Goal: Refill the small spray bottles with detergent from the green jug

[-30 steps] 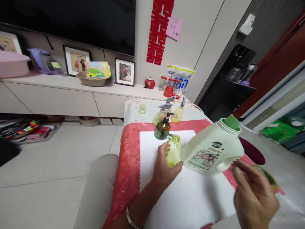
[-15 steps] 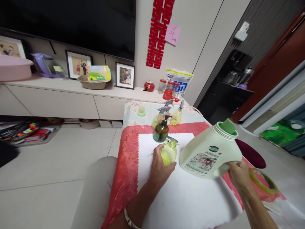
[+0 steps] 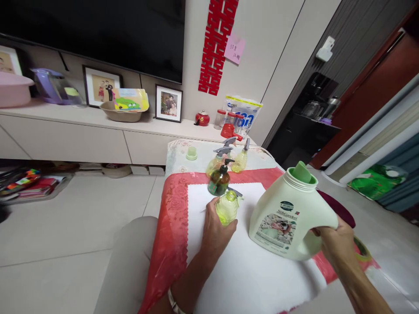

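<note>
My left hand is wrapped round a small clear yellow-green bottle with an uncapped neck. Gripped by its handle in my right hand is a big pale green detergent jug, its mouth open and a green spout showing inside. The jug is tilted slightly and stands apart from the bottle, to its right. Behind the bottle lies a grey spray head on the white mat. A brown pump bottle stands just beyond, with spray bottles behind it.
A pale green cap sits on the table's far left part. White mat and red cloth cover the near part. Along the wall runs a cabinet with frames, a basket and jars. A roll of tape lies at right.
The jug has moved a little down and stands more upright, with my right hand on its handle. The view has shifted slightly; my left hand keeps its hold on the small bottle.
</note>
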Available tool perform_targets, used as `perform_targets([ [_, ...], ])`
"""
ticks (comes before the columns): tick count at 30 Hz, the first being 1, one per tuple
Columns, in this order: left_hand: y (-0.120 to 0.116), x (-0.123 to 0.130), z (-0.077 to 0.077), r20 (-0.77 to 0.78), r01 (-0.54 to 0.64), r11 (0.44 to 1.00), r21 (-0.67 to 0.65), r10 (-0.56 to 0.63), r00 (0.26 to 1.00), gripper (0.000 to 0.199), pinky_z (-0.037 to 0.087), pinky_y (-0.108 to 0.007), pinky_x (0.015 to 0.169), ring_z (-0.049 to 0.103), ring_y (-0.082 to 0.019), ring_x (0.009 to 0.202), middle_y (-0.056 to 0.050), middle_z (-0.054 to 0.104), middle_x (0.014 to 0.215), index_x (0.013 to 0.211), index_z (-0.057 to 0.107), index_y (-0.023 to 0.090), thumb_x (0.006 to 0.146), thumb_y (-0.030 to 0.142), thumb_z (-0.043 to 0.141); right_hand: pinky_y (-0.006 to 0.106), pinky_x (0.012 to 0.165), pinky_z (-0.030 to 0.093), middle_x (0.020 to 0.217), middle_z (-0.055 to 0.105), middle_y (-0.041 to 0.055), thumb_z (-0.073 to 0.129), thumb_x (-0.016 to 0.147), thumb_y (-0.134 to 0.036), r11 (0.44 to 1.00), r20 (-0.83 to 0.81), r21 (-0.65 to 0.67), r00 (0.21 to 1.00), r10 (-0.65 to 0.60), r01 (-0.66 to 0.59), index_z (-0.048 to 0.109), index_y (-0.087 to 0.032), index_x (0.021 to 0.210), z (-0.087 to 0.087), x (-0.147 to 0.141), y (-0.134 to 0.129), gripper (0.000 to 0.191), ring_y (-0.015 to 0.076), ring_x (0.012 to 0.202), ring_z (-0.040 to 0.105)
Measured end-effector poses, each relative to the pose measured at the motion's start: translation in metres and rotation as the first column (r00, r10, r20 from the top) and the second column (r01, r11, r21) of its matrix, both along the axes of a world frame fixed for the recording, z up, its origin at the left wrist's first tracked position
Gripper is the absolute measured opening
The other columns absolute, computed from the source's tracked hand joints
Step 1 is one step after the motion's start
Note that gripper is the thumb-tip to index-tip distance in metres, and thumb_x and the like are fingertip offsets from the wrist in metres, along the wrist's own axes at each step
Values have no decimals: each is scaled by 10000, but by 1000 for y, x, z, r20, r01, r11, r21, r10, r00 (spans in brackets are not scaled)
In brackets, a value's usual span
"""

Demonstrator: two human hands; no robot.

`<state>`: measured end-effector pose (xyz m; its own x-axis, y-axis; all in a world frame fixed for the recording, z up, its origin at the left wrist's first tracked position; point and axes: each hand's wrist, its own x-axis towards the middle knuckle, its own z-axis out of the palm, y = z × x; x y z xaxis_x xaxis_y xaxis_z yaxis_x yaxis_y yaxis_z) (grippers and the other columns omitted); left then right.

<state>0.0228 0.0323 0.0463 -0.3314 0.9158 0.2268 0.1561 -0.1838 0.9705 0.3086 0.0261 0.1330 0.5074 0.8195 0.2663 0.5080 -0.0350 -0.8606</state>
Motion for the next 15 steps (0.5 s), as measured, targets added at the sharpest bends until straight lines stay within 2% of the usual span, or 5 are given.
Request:
perform_targets([
  [4,1,-2,-2,-28,-26,1000,-4,26,999,705,477,-515,1063,581,-318,1229,-119,588,1268,1300,424,223,663,142,715,166,443,353,593,512,13,566,447,-399,997,-9,-72,1000,-27,26,591,-131,765,28,-3,-9,417,109,540,435],
  [10,0,-1,-2,-46,-37,999,3,37,998,710,467,-517,1073,574,-317,1229,-115,586,1276,1302,414,223,662,133,708,208,500,444,762,634,45,605,389,-428,966,42,-244,996,-73,81,696,-136,1037,73,-15,-25,717,179,632,542],
  [13,-1,0,1,-45,-27,1000,13,28,999,730,466,-512,1078,571,-317,1240,-114,579,1286,1309,409,223,653,123,713,218,484,436,787,649,57,570,362,-478,951,168,-282,982,-83,129,707,-146,1017,89,-11,-29,746,206,637,570],
  [15,-1,1,2,-46,-25,999,22,26,999,737,463,-509,1085,568,-313,1247,-111,578,1283,1309,410,224,647,109,713,222,483,445,793,659,58,549,397,-512,949,320,-292,947,-20,118,708,-158,970,92,4,-28,692,219,635,599],
])
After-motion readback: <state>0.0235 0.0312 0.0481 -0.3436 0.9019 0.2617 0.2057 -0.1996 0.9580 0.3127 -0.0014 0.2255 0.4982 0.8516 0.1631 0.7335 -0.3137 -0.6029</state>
